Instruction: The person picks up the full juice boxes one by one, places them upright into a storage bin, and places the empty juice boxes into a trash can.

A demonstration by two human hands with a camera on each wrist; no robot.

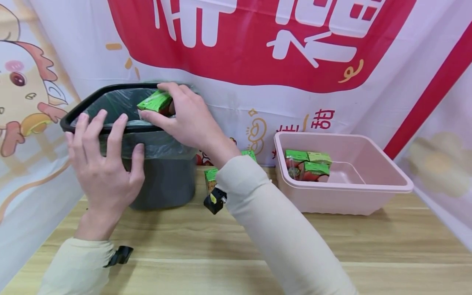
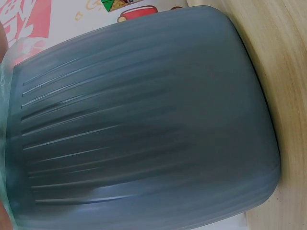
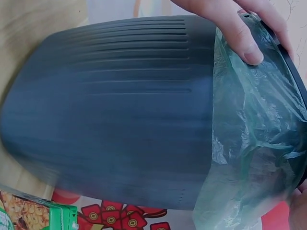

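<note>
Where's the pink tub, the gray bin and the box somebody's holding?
Pink tub [image 1: 343, 199]: head view, on its front wall.
Gray bin [image 2: 144, 120]: left wrist view, on its outer side.
Held box [image 1: 155, 101]: head view, on its green part.

Head view, ten o'clock: the right hand [image 1: 189, 116] partly hides a green-topped carton [image 1: 155, 101]. Right wrist view, eight o'clock: the edge cuts off a green-edged carton [image 3: 31, 215].

The backdrop cloth [image 1: 221, 98] bears a small red 甜 [image 1: 322, 119]. Its large white characters [image 1: 324, 51] are cut off; carton labels [image 1: 316, 168] are illegible.
</note>
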